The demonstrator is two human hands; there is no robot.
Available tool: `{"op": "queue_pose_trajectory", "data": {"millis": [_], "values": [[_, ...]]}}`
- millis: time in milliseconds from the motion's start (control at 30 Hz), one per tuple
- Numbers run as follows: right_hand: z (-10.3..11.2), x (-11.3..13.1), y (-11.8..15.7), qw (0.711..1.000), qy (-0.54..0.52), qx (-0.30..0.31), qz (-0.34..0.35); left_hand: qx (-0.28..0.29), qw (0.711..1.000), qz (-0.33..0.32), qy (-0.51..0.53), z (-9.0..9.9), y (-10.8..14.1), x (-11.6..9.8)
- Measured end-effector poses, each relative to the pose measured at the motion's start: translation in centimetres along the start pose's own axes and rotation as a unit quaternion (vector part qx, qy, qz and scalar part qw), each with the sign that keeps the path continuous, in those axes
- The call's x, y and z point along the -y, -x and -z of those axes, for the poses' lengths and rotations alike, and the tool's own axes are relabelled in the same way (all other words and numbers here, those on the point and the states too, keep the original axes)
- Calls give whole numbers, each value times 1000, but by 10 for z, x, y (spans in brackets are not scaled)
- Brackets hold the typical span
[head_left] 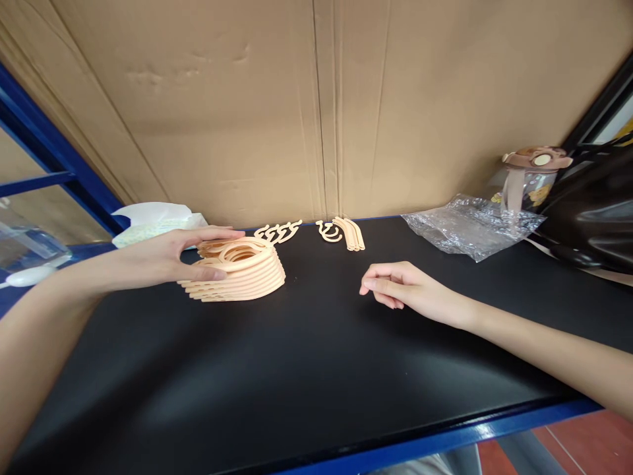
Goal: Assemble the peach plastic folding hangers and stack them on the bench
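A stack of several cream-coloured, curved plastic pieces (247, 280) lies on the black table, left of the middle. My left hand (190, 257) rests at the top left of this stack, thumb on the near side and fingers stretched along the far side. Over the table right of the middle is my right hand (393, 284), its fingers curled in and pressed together, with nothing visible in them. Behind the stack lie several small cream hooks (277, 232). More hooks (329, 231) lie beside a few curved cream bars (351, 234) near the cardboard.
Cardboard (267, 112) stands along the back of the black table (277, 396). Crumpled clear plastic (469, 227) and a lidded bottle (534, 178) are at the back right, by a black bag (593, 204). A white packet (158, 221) lies back left, near a blue frame (93, 191).
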State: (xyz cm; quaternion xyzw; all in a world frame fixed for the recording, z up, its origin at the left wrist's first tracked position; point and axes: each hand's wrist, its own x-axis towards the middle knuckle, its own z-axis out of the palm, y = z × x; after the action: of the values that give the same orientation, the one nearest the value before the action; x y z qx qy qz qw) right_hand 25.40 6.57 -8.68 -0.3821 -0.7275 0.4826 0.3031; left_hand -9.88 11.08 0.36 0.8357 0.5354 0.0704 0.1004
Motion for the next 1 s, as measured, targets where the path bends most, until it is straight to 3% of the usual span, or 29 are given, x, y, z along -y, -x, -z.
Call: {"op": "queue_pose_trajectory", "data": {"millis": [1000], "values": [[0,2,1,1000,4,4,-3,9,1000,-8,4,-1,0,4]]}}
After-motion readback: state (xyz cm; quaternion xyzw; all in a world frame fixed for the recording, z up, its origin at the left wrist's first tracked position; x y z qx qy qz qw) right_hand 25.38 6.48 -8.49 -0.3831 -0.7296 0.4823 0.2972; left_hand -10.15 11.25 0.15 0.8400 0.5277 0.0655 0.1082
